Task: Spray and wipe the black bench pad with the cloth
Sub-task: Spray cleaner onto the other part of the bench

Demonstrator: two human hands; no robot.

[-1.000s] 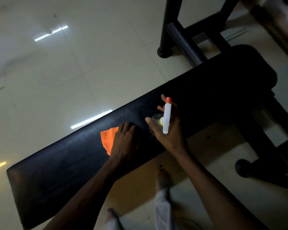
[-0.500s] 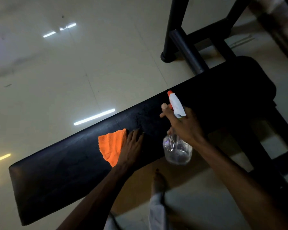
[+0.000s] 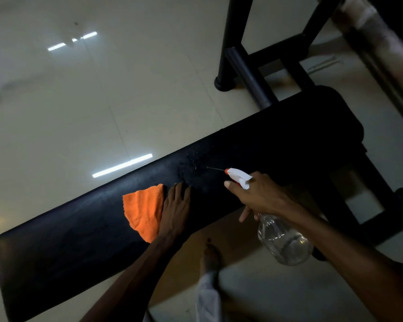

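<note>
While dim light swallows most detail in the head view, the black bench pad (image 3: 79, 233) runs diagonally from the lower left of the frame to the right of centre, its far end merging into shadow. At centre, the left hand (image 3: 176, 210) lies flat on the pad, fingers straight and close together, its edge pinning the orange cloth (image 3: 143, 210) spread just to its left. Right of centre, the right hand (image 3: 261, 196) is wrapped around the neck of a clear spray bottle (image 3: 284, 240), index finger on the white trigger; the orange nozzle tip points left at the pad, and a thin stream leaves it toward a patch of fine droplets on the pad. Black frame bars (image 3: 247, 66) cross the upper right. At bottom centre a bare foot (image 3: 211, 254) shows blurred below the pad, and both forearms are cut by the lower edge.
</note>
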